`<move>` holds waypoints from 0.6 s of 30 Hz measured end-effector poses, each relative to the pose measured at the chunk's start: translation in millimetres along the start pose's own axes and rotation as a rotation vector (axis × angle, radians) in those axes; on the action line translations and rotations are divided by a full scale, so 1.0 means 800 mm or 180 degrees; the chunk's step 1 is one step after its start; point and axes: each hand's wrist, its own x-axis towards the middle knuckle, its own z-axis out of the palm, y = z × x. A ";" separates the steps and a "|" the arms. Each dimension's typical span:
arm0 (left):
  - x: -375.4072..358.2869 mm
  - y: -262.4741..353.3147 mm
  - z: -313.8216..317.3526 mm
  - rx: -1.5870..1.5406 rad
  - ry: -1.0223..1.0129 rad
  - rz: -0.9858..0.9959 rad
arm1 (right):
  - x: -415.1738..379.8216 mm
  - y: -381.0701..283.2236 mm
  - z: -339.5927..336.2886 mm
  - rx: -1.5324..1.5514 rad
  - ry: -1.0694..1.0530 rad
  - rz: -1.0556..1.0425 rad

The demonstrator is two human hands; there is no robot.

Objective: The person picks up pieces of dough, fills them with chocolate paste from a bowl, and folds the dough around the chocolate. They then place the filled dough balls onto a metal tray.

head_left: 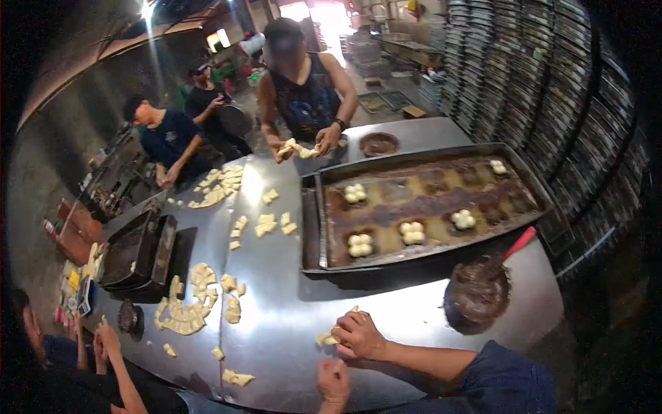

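My right hand [360, 336] reaches in from the right over the steel table, its fingers curled round pale dough pieces [324, 339]. Some dough sticks out past the fingertips and above the knuckles. Just below it, my left hand [334, 381] is closed with fingers folded in; whatever it may hold is hidden. A small group of loose dough pieces [238, 377] lies to the left of my hands. Beyond them, a large dark baking tray [407, 259] holds several clusters of round dough balls [412, 233] on its greasy brown base.
A bowl of dark brown paste [479, 293] with a red-handled tool [520, 243] stands at right. Many cut dough pieces [186, 317] cover the left side. Stacked dark pans [134, 252] stand farther left. Across the table, a person [303, 96] handles dough; other people work at left.
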 end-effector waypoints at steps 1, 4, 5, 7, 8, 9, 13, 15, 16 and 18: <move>-0.006 0.002 -0.004 0.0148 -0.0053 -0.0160 | -0.038 0.009 -0.004 -0.0143 -0.0525 0.0272; -0.030 0.034 -0.031 0.1032 -0.0006 0.0295 | -0.081 -0.018 -0.050 -0.0438 -0.0744 0.0353; -0.030 0.043 -0.030 0.0954 -0.0050 0.0218 | -0.083 -0.026 -0.058 -0.0379 -0.0962 0.0518; -0.062 0.027 -0.037 0.0937 -0.0091 0.0146 | -0.065 -0.037 -0.083 0.0306 -0.1248 0.1052; -0.069 0.009 -0.033 0.0850 -0.0098 -0.0362 | -0.070 -0.030 -0.068 0.0786 -0.0659 0.0877; -0.051 -0.002 -0.018 0.0680 -0.0244 -0.0740 | -0.070 -0.018 -0.057 0.1108 0.0033 0.0799; -0.018 0.081 -0.023 -0.1647 -0.0713 -0.1559 | -0.072 -0.035 -0.106 0.0955 0.1827 0.0355; -0.004 0.155 -0.017 -0.1787 -0.0379 -0.1309 | -0.066 -0.055 -0.156 0.1673 0.1157 0.0989; 0.012 0.205 -0.018 -0.2112 -0.0332 -0.1163 | -0.056 -0.062 -0.175 0.1978 0.1193 0.1165; 0.017 0.257 -0.012 -0.2895 -0.0440 -0.1097 | -0.055 -0.076 -0.210 0.1753 0.1979 0.0960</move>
